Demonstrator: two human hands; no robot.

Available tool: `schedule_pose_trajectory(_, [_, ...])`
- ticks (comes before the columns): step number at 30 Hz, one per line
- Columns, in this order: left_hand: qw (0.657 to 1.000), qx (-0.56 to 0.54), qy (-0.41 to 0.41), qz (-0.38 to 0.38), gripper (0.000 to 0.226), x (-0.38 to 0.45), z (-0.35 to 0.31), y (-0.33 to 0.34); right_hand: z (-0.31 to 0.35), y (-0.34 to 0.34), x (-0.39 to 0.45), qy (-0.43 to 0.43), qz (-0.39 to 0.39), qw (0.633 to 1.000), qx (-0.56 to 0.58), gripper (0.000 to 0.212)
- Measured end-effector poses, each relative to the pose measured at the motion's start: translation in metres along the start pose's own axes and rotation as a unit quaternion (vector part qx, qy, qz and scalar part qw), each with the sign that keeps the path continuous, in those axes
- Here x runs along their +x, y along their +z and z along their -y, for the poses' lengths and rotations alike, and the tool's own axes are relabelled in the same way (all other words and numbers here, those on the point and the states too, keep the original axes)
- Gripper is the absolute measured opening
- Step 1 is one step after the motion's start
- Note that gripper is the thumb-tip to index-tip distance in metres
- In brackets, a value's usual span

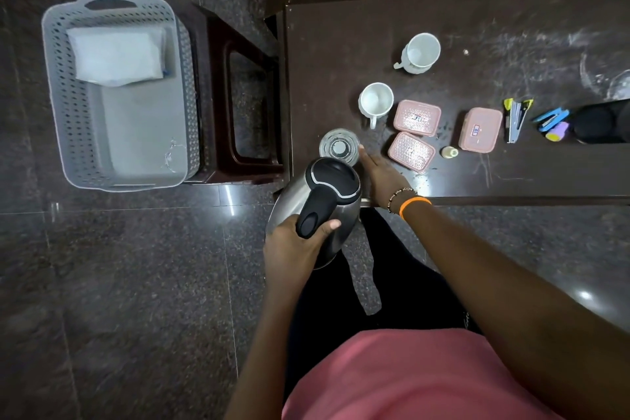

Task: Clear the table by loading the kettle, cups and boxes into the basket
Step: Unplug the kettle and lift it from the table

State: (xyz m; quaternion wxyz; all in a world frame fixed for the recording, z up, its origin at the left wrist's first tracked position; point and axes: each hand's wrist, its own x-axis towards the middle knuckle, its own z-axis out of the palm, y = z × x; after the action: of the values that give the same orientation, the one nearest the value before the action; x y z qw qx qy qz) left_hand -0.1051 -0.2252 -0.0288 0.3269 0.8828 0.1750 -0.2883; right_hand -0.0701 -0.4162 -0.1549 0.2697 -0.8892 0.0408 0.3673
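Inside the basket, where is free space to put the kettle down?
The basket floor is bare from the white folded packet at its far end to the near wall; the kettle, in the left hand, should fit there. The table is crowded around the cups and pink boxes.

Person seen from above, head-mounted view. Torso: pink top (409, 382), plain, with no print or marking visible. Legs: black garment (402, 286) below the top; its cut cannot be made out. Both forearms bare, no sleeves reaching them. Right wrist: orange band (414, 204), smooth and solid-coloured, and just beside it, on the hand side, a thin beaded bracelet (400, 196) of small dark and light beads. Left hand (293, 242) and wrist: nothing worn.
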Motion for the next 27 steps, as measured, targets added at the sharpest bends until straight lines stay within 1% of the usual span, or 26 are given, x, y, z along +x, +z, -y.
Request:
schedule_pose_trajectory(5, [1.000,-0.001,-0.011,-0.011,0.055,0.004,-0.001,0.001,-0.004,-0.004,-0.001,0.001,0.026,1.000,-0.016,0.089])
schedule_pose_trajectory(14, [1.000,0.011,-0.017,0.009,0.057,0.012,-0.001,-0.004,0.000,-0.016,0.001,0.005,0.056,0.993,-0.107,0.084])
schedule_pose_trajectory(21, [1.000,0.008,-0.024,0.006,0.054,0.018,-0.002,-0.004,0.002,-0.019,0.001,0.013,0.067,0.992,-0.105,0.082])
schedule_pose_trajectory(27, [1.000,0.005,-0.021,0.005,0.056,0.021,-0.003,-0.004,0.002,-0.019,0.001,0.019,0.065,0.991,-0.112,0.081])
